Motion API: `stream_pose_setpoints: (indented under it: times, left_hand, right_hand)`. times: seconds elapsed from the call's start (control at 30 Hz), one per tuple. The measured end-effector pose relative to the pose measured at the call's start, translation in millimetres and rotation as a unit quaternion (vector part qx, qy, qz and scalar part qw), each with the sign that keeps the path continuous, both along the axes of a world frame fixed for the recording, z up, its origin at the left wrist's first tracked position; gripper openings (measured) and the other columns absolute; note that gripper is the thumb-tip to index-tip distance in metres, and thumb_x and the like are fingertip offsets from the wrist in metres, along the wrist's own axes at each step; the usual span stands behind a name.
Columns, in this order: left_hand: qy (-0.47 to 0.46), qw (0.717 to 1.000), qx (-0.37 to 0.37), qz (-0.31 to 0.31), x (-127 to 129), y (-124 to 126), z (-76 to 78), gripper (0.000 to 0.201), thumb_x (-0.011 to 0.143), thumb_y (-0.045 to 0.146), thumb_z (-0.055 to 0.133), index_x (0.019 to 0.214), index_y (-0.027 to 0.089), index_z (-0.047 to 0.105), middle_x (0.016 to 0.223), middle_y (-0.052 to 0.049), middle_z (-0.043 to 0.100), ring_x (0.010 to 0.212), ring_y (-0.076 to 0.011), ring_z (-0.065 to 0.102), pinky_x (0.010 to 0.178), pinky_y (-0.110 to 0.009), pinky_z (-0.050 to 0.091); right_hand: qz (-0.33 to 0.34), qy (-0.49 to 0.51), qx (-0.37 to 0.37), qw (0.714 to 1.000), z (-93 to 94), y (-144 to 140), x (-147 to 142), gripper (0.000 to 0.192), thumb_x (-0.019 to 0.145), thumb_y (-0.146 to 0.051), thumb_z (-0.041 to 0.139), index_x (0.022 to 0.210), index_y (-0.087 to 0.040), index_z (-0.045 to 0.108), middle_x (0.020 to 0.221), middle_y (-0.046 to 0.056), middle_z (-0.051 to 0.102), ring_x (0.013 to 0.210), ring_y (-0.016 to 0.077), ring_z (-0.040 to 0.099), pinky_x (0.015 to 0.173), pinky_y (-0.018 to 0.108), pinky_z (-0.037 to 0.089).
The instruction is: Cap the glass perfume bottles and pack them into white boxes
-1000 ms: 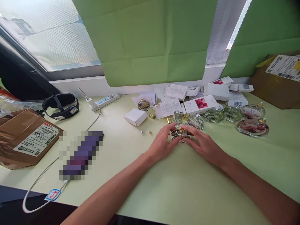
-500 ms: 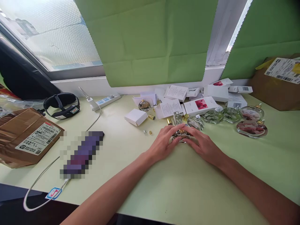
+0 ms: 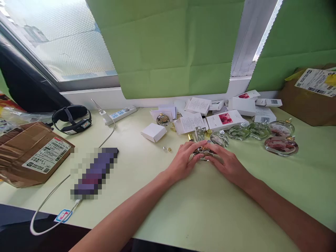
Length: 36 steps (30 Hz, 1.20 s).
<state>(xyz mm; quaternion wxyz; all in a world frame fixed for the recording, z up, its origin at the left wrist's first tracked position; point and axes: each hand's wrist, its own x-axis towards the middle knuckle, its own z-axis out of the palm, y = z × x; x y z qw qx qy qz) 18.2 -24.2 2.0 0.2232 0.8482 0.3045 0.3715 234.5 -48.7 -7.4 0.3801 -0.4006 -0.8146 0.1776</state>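
Note:
Both my hands meet at the middle of the table around a low glass perfume bottle [image 3: 203,156] with a gold neck. My left hand [image 3: 184,159] grips its left side, thumb in front and fingers over the back. On the opposite side my right hand [image 3: 226,161] grips it the same way. The fingers cover much of the bottle. Just behind them stand a clear glass bottle [image 3: 199,133] and a dark and gold cap [image 3: 190,137]. A flat glass bottle [image 3: 219,139] lies right of these. Two tiny caps [image 3: 169,149] rest left of my left hand.
Several flat perfume bottles [image 3: 281,145] lie to the right, before white cartons [image 3: 227,119]. A small white box [image 3: 153,132] and a round dark bottle [image 3: 163,119] are left of centre. Farther left are a phone [image 3: 96,171], its cable, a headset [image 3: 72,119] and a cardboard box [image 3: 34,154].
The view has shifted slightly. A gold cap beside the small white box has moved a little back and right. My hands keep their hold on the bottle.

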Motion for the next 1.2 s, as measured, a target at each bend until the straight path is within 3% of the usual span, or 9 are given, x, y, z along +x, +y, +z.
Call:
stream_pose_setpoints:
  times: [0.27, 0.43, 0.53, 0.67, 0.97, 1.2]
  left_hand:
    - [0.034, 0.999, 0.005, 0.025, 0, -4, 4.9, 0.043, 0.102, 0.031, 0.049, 0.144, 0.035, 0.044, 0.129, -0.005, 0.064, 0.116, -0.0203, 0.059, 0.1, -0.037, 0.042]
    - [-0.012, 0.998, 0.008, 0.058, -5, 2, 5.9, 0.059, 0.097, 0.035, 0.057, 0.15, 0.035, 0.033, 0.129, -0.006, 0.062, 0.114, -0.0198, 0.059, 0.103, -0.039, 0.042]
    - [-0.05, 0.994, 0.004, 0.101, -9, 9, 5.3, 0.046, 0.098, 0.035, 0.056, 0.141, 0.029, 0.044, 0.115, -0.006, 0.063, 0.103, -0.0173, 0.06, 0.095, -0.036, 0.046]
    - [-0.048, 0.995, -0.013, 0.089, -4, 7, 7.2, 0.03, 0.094, 0.036, 0.062, 0.12, 0.023, 0.061, 0.111, -0.006, 0.061, 0.096, -0.0153, 0.06, 0.087, -0.031, 0.051]
    - [-0.037, 0.994, -0.033, 0.095, 5, -2, 5.8, 0.028, 0.093, 0.036, 0.063, 0.119, 0.025, 0.062, 0.115, -0.007, 0.059, 0.104, -0.0182, 0.06, 0.093, -0.035, 0.051]
    - [-0.055, 0.994, -0.035, 0.092, 6, 1, 4.2, 0.03, 0.093, 0.037, 0.062, 0.12, 0.023, 0.062, 0.115, -0.008, 0.06, 0.105, -0.0187, 0.06, 0.095, -0.037, 0.05]
  right_hand:
    - [-0.002, 0.001, 0.0, 1.0, -0.3, -1, -1, 0.045, 0.102, -0.03, 0.048, 0.145, -0.039, 0.042, 0.141, 0.001, 0.06, 0.129, 0.0227, 0.058, 0.105, 0.039, 0.05]
    - [0.001, 0.001, -0.01, 1.0, 1.2, -2, -2, 0.051, 0.102, -0.031, 0.047, 0.15, -0.042, 0.035, 0.146, 0.0, 0.056, 0.133, 0.0228, 0.055, 0.106, 0.041, 0.049]
    - [-0.017, 0.018, -0.037, 0.999, 0.9, -1, -1, 0.055, 0.101, -0.034, 0.05, 0.152, -0.043, 0.031, 0.147, 0.0, 0.055, 0.131, 0.0232, 0.056, 0.106, 0.043, 0.05]
    - [-0.051, 0.047, -0.077, 0.995, -0.9, -2, -1, 0.062, 0.098, -0.038, 0.055, 0.153, -0.043, 0.028, 0.132, 0.002, 0.065, 0.117, 0.0235, 0.066, 0.099, 0.043, 0.055]
    - [-0.04, 0.053, -0.082, 0.994, 1.5, -2, 0, 0.057, 0.099, -0.036, 0.053, 0.151, -0.045, 0.031, 0.137, 0.001, 0.062, 0.122, 0.022, 0.062, 0.101, 0.042, 0.053]
    - [-0.061, 0.042, -0.094, 0.993, -3.4, -3, 3, 0.057, 0.097, -0.043, 0.055, 0.15, -0.046, 0.035, 0.136, 0.003, 0.062, 0.121, 0.0257, 0.063, 0.101, 0.048, 0.052]
